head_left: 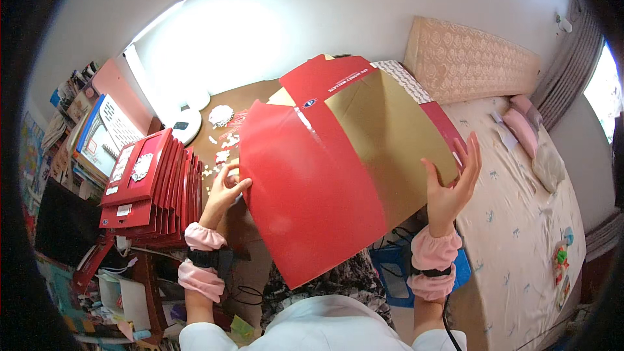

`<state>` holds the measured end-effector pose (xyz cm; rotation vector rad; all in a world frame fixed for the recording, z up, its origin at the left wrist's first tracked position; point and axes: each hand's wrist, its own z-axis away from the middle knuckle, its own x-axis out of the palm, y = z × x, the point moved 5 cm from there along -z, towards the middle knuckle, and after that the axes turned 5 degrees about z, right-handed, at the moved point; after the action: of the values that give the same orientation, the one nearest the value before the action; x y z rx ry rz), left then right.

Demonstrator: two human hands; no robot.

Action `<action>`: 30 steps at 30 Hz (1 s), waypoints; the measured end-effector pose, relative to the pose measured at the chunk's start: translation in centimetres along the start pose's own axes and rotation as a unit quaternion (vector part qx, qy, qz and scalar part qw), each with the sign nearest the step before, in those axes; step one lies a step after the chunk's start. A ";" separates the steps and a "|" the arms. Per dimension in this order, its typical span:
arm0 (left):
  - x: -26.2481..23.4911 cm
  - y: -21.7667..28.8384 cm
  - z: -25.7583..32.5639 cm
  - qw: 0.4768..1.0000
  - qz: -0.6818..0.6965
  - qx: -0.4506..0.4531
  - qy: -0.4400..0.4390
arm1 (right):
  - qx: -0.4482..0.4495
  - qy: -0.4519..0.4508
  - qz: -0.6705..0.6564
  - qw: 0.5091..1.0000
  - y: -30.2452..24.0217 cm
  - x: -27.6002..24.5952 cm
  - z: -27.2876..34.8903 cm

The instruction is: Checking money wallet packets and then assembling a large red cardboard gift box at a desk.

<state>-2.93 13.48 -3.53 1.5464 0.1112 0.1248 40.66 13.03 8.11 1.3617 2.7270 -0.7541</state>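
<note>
A large flat red cardboard sheet (305,188) with a gold inner panel (390,143) and folded flaps is lifted in front of me, tilted over the brown desk (250,101). My left hand (224,188) pinches its left edge. My right hand (452,185) presses flat against its right edge, fingers spread upward. Both wrists wear pink cuffs. The sheet hides much of the desk surface beneath it.
A stack of upright red folded envelopes (156,188) stands at the left. White paper scraps (221,149) and a white lamp base (185,123) lie on the desk. A bed (520,221) with a pink headboard (468,58) is on the right. Books and clutter fill the left.
</note>
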 end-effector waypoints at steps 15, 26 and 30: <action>-0.1 -2.0 2.3 0.993 0.044 -0.100 -0.034 | -0.158 -0.025 0.009 0.987 -8.5 -0.3 3.3; 0.1 -2.2 3.4 0.987 0.156 -0.008 -0.022 | -0.138 -0.023 0.189 0.972 -7.5 -2.6 6.6; 0.5 -4.6 4.2 0.973 0.213 -0.051 -0.071 | -0.155 0.036 -0.123 0.980 -7.6 -6.1 7.9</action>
<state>-1.75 9.35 -8.05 1.4532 -0.3388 0.3532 37.12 1.25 5.52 1.0218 2.9440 -0.2649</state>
